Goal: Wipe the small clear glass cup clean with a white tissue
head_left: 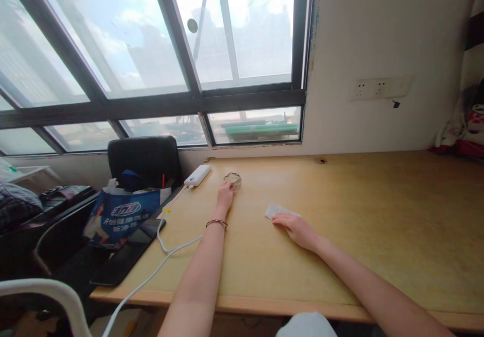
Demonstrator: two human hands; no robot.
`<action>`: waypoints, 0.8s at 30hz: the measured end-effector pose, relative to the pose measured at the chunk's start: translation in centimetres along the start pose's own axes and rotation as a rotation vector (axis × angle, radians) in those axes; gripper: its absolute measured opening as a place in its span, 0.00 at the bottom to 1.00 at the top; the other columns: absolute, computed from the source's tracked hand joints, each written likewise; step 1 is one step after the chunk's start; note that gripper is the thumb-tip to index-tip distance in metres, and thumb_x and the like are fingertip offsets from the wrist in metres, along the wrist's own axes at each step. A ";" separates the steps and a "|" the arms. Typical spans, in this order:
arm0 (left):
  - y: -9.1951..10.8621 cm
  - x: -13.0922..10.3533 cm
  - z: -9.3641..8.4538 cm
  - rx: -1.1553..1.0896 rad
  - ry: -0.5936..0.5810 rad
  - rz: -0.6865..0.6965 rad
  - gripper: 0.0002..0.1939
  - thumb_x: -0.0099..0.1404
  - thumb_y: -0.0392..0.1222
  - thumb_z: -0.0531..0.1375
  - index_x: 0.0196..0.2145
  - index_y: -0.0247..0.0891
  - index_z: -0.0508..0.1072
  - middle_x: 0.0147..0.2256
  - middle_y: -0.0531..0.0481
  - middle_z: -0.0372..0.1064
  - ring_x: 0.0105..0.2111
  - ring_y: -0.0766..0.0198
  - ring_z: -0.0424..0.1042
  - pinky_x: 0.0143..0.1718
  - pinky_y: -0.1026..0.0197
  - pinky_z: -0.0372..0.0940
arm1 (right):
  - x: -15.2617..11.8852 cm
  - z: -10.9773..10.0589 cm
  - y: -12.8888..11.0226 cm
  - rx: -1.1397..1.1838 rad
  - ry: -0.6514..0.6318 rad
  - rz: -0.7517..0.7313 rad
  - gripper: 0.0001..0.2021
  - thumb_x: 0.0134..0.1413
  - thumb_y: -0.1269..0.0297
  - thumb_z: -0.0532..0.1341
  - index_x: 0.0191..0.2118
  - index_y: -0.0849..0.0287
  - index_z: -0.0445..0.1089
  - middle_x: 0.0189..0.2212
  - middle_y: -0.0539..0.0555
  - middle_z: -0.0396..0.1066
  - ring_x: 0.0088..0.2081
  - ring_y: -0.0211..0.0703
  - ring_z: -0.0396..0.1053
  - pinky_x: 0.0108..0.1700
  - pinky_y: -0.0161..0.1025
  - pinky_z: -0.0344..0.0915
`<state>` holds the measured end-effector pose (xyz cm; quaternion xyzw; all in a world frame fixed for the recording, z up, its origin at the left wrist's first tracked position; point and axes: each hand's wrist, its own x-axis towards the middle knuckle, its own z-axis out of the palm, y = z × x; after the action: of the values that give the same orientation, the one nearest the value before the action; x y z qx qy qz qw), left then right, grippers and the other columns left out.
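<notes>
On the wooden table (359, 201), my left hand (226, 195) reaches to a small coil of thin wire or cord (237, 180) near the back left, its fingers closed on the coil's near edge. My right hand (295, 226) rests over a thin whitish sheet or packet (273, 210) near the table's middle. Its fingers lie flat and stretched across the near side, covering part of it. A dark reddish bracelet circles my left wrist.
A white power bank (198, 175) lies at the table's back left corner, with a white cable (168, 256) running over the left edge. A black chair (143, 158) and a blue bag (123, 216) stand left of the table. Windows and a wall are behind.
</notes>
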<state>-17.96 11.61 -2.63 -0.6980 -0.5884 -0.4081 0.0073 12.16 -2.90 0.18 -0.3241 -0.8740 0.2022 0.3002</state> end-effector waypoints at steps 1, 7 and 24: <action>0.0 0.0 0.1 -0.002 -0.003 0.002 0.08 0.53 0.33 0.52 0.32 0.36 0.68 0.32 0.47 0.64 0.35 0.60 0.64 0.38 0.59 0.60 | 0.0 0.0 0.0 0.002 -0.001 0.003 0.14 0.54 0.71 0.48 0.43 0.55 0.67 0.45 0.51 0.67 0.48 0.40 0.61 0.52 0.40 0.56; 0.2 0.1 0.1 0.014 -0.021 0.011 0.09 0.54 0.32 0.52 0.33 0.35 0.68 0.32 0.47 0.63 0.35 0.61 0.64 0.39 0.59 0.60 | 0.0 0.0 0.0 0.002 -0.005 0.003 0.14 0.54 0.71 0.49 0.43 0.55 0.67 0.45 0.51 0.67 0.48 0.40 0.61 0.51 0.40 0.56; 0.9 -0.2 0.0 -0.110 -0.020 -0.064 0.17 0.55 0.32 0.52 0.44 0.38 0.65 0.49 0.44 0.57 0.34 0.65 0.67 0.41 0.58 0.64 | -0.1 0.5 0.5 0.001 0.008 0.003 0.15 0.53 0.72 0.49 0.44 0.55 0.67 0.45 0.52 0.66 0.48 0.41 0.61 0.51 0.42 0.57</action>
<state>-17.20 11.13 -2.29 -0.6822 -0.5871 -0.4328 -0.0502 12.11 -2.67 -0.45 -0.3258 -0.8723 0.2020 0.3036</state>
